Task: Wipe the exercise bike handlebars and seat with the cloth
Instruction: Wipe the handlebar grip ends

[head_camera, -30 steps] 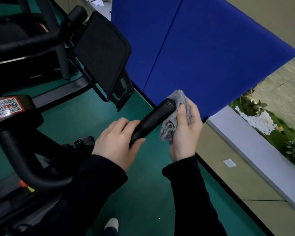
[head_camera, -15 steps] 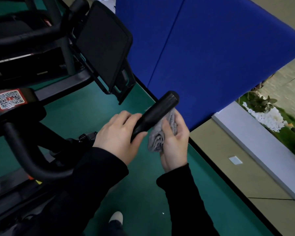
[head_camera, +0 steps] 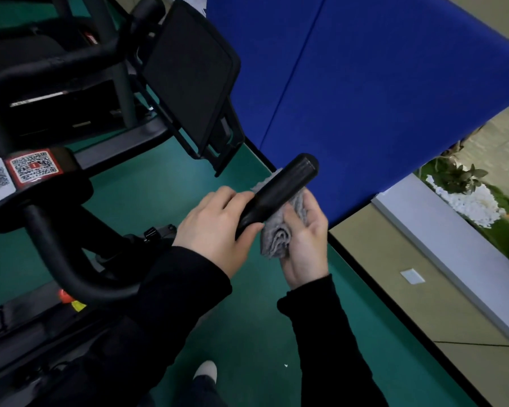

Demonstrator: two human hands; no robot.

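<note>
Head view: left hand (head_camera: 215,227) grips the handlebar (head_camera: 279,192), right hand (head_camera: 306,242) clutches the grey cloth (head_camera: 276,239) under it; bunched cloth might slip free.

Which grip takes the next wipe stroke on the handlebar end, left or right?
Right. The right grip holds the cloth against the handlebar from below; the left grip holds the bar lower down, without cloth.

Blue panel (head_camera: 365,92) (close) beyond handlebar (head_camera: 279,190)
</note>
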